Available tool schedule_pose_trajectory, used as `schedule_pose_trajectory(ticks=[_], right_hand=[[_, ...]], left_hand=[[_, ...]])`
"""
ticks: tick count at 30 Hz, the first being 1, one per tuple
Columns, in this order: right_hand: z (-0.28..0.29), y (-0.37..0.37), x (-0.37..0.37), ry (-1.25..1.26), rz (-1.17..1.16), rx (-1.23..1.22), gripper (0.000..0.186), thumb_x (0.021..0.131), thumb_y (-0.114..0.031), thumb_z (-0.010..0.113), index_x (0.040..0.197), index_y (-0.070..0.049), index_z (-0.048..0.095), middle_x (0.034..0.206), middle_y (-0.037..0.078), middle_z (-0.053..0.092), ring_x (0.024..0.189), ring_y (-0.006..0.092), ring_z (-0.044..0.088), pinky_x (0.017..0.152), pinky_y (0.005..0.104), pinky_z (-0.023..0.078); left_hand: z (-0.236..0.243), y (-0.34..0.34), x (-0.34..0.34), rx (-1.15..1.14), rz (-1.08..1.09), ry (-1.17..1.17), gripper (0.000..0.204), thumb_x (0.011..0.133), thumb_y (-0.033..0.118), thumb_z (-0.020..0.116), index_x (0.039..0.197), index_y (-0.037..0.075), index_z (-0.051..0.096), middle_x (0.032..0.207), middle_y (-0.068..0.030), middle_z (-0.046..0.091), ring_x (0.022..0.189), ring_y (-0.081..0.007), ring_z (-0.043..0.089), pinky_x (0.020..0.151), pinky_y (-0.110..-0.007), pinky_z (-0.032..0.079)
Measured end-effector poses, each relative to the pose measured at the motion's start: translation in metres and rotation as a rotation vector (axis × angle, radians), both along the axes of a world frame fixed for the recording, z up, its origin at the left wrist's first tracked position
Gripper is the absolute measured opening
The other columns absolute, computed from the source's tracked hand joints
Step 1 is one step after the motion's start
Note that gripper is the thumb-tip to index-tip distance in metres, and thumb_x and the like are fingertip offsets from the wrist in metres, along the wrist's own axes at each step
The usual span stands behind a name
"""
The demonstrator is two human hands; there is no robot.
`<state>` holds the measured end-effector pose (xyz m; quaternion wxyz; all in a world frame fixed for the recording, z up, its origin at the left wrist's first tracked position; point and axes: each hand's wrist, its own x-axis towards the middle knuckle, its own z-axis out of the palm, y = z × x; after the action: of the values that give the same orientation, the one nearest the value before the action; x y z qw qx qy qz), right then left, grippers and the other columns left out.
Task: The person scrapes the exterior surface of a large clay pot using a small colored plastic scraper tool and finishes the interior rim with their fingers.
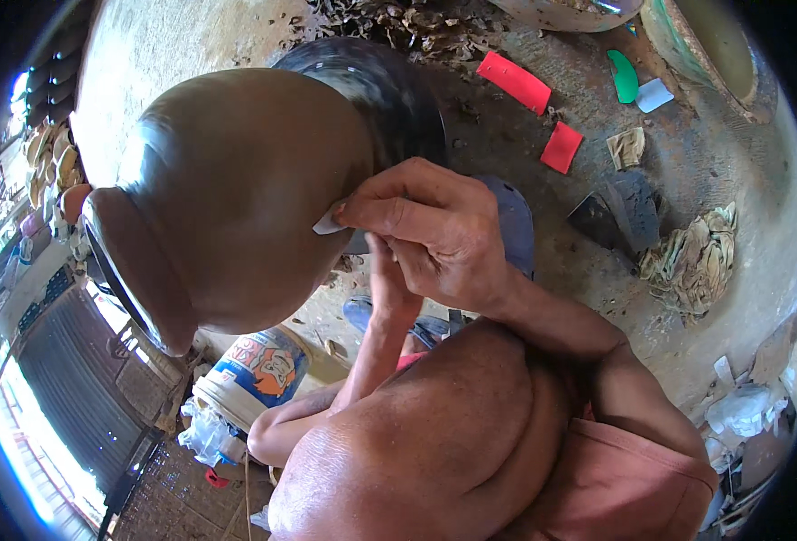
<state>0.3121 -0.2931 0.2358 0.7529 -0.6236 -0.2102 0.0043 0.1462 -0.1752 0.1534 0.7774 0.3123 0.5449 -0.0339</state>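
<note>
Pinching a small pale flat piece (pixel 329 220) between thumb and fingers, my right hand (pixel 448 230) is closed on it, with the piece's edge against the side of a big brown pot (pixel 254 194). My left hand (pixel 394 287) is just below, near the pot's lower side and partly hidden behind the right; I cannot tell how far it is open or whether it has hold of anything. The pot fills the left-centre of the view, round-bellied and smooth, its thick rim (pixel 137 270) towards the left; whether it stands upright or tilted I cannot tell. Behind its far end is a dark, glossy round form (pixel 371 95), blurred in places. Below the pot is a blue-and-white bucket (pixel 258 365) with a picture on its side, and beside that a crumpled white plastic bag (pixel 204 431). To the right of my hands, on the rough grey floor (pixel 525 153), lie a long red strip (pixel 514 83), a shorter red piece (pixel 562 148), a green piece (pixel 624 76) next to a pale blue one, a folded tan scrap (pixel 626 148), dark flat slabs (pixel 628 210) and a wrinkled tan cloth (pixel 692 263). Brown, leaf-like scraps (pixel 407 29) are strewn along the top, and a worn basin (pixel 723 50) is at upper right.
</note>
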Motion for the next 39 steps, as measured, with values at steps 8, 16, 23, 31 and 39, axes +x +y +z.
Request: schedule_pose_trajectory(ticks=[8, 16, 23, 31, 39], right_hand=[[0.003, 0.004, -0.007, -0.027, 0.016, 0.017, 0.032, 0.073, 0.008, 0.074, 0.1, -0.008, 0.078, 0.092, 0.007, 0.07, 0.08, 0.0242, 0.07, 0.068, 0.0341, 0.058], [-0.002, -0.008, -0.004, -0.088, 0.087, -0.015, 0.027, 0.076, 0.006, 0.073, 0.1, -0.007, 0.078, 0.092, 0.009, 0.072, 0.082, 0.0251, 0.072, 0.068, 0.0338, 0.057], [-0.042, 0.022, 0.056, -0.029, -0.156, -0.015, 0.024, 0.081, 0.003, 0.071, 0.103, -0.007, 0.078, 0.091, 0.014, 0.073, 0.081, 0.0311, 0.073, 0.072, 0.0397, 0.058], [-0.037, 0.023, 0.041, 0.005, -0.03, -0.062, 0.032, 0.08, 0.016, 0.064, 0.102, -0.003, 0.077, 0.097, 0.013, 0.075, 0.089, 0.0252, 0.075, 0.079, 0.033, 0.061], [-0.036, 0.011, 0.028, 0.011, -0.064, -0.045, 0.031, 0.078, 0.009, 0.069, 0.102, -0.008, 0.077, 0.091, 0.01, 0.07, 0.083, 0.0293, 0.072, 0.071, 0.0373, 0.058]], left_hand=[[-0.035, 0.099, 0.004, 0.282, 0.056, -0.111, 0.065, 0.108, 0.055, 0.045, 0.157, 0.015, 0.032, 0.152, -0.0095, 0.047, 0.141, -0.0272, 0.047, 0.115, -0.048, 0.042], [-0.036, 0.116, 0.005, 0.279, 0.085, -0.076, 0.065, 0.107, 0.054, 0.046, 0.157, 0.014, 0.032, 0.15, -0.0095, 0.048, 0.14, -0.0273, 0.048, 0.114, -0.049, 0.043], [-0.036, 0.127, 0.001, 0.303, 0.085, -0.076, 0.065, 0.107, 0.053, 0.048, 0.157, 0.014, 0.032, 0.149, -0.0095, 0.049, 0.139, -0.0275, 0.049, 0.114, -0.05, 0.043], [-0.039, 0.129, -0.003, 0.426, 0.103, -0.082, 0.065, 0.107, 0.053, 0.049, 0.156, 0.013, 0.032, 0.148, -0.0096, 0.05, 0.138, -0.0276, 0.05, 0.113, -0.051, 0.044], [0.0, 0.006, -0.013, -0.128, 0.109, 0.158, 0.07, 0.097, 0.062, 0.061, 0.146, 0.016, 0.043, 0.143, -0.0102, 0.053, 0.122, -0.0346, 0.061, 0.1, -0.054, 0.051]])
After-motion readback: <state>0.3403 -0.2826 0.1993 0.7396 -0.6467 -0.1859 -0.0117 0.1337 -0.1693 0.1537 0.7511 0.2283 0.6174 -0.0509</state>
